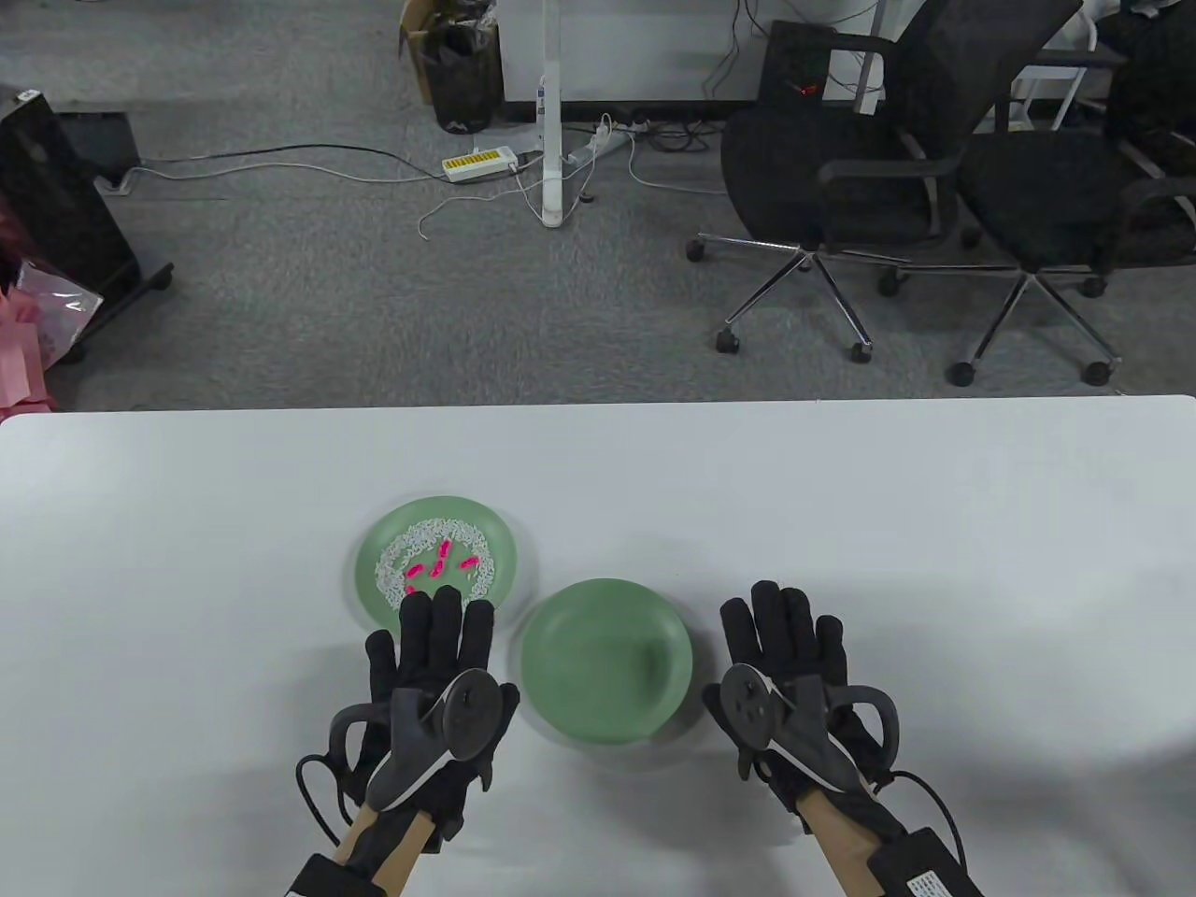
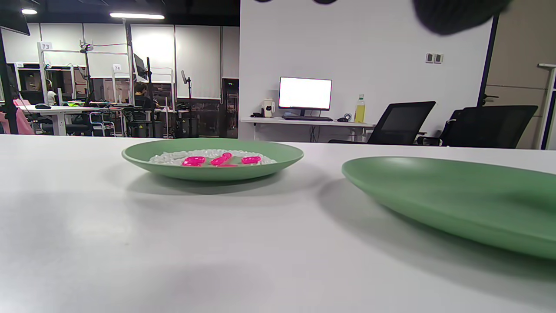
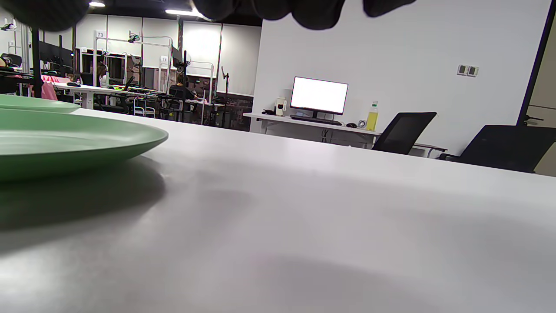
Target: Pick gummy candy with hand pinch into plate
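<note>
Several pink gummy candies (image 1: 439, 561) lie on white grains in a green plate (image 1: 501, 547) at the left; in the left wrist view the candies (image 2: 219, 160) show low inside that plate (image 2: 173, 169). An empty green plate (image 1: 561, 654) sits to its right, also seen in the left wrist view (image 2: 456, 195) and in the right wrist view (image 3: 65, 139). My left hand (image 1: 434, 645) lies flat, fingers spread, fingertips over the near rim of the candy plate, holding nothing. My right hand (image 1: 790, 645) lies flat and open on the table right of the empty plate.
The white table (image 1: 841, 523) stretches to the right and far side. Its far edge runs across the table view. Office chairs (image 1: 841, 177) and cables stand on the floor beyond it.
</note>
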